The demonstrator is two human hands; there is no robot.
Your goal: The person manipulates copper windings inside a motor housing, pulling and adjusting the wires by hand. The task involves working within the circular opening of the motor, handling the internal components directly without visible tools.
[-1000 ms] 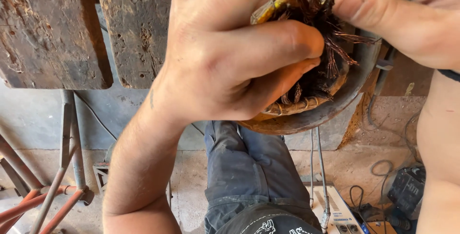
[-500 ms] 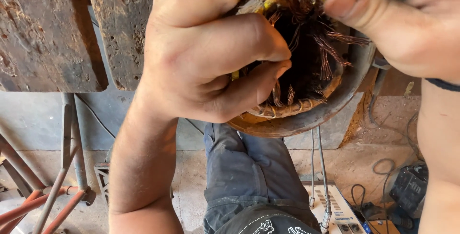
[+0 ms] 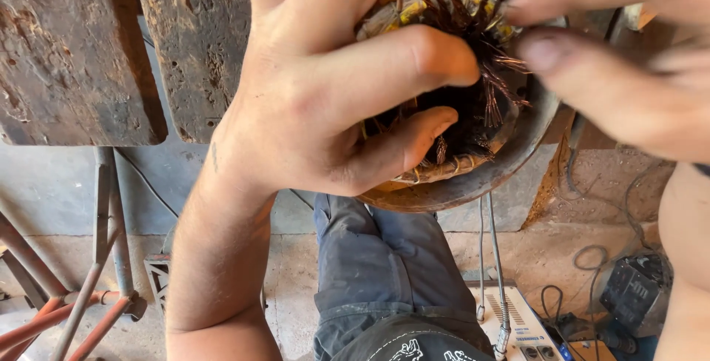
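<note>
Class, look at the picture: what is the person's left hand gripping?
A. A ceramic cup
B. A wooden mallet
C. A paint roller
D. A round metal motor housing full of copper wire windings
D: the left hand wraps its fingers over the round metal housing, with copper wire windings bristling out beside the right hand.

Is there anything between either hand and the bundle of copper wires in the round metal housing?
Nothing visible. The left hand already grips the copper wires inside the round metal housing, with the thumb and forefinger pressed into them. The right hand, blurred, has its fingertips at the wire ends, with nothing between.
</note>
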